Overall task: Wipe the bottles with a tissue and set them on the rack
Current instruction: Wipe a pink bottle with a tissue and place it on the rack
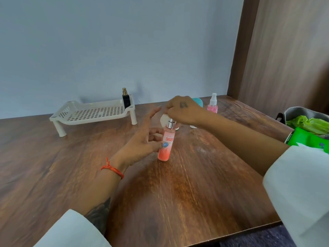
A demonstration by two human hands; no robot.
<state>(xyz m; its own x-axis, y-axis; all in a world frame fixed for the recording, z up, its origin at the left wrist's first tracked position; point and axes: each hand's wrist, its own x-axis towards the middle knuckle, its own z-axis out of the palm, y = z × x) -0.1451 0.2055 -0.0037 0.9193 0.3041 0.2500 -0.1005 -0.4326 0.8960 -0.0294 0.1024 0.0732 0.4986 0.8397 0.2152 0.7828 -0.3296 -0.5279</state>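
A wooden table (71, 166) is seen from above, set against a pale blue wall. Near its middle, a slim pink-orange spray bottle (167, 142) is held upright, its base on or just above the tabletop. The bottle is steadied by the left hand (142, 139): the thumb is pressed on its front and some fingers are curled behind it, while the index finger is stretched out loose. A small wad of white tissue (163, 120) is pinched in the fingertips of the right hand (183, 109) and is held against the silver spray head at the top of the bottle. The step in hand is judged to be the wiping of the neck and nozzle. It would be done well if the bottle were kept firmly upright by the lower hand, the tissue were wrapped around the nozzle and turned, and the pump were not pressed down, so that nothing is sprayed. The body should then be wiped down to the base before the bottle is carried off. A cream slotted rack (92, 113) is placed at the far left near the wall, well apart from the hands, and a dark perfume bottle with a gold top (126, 98) is already stood at its right end. A small pink spray bottle (212, 105) is left waiting beyond the right hand, with a teal item partly hidden beside it. A green pack of wipes (306, 138) is seen at the right edge.
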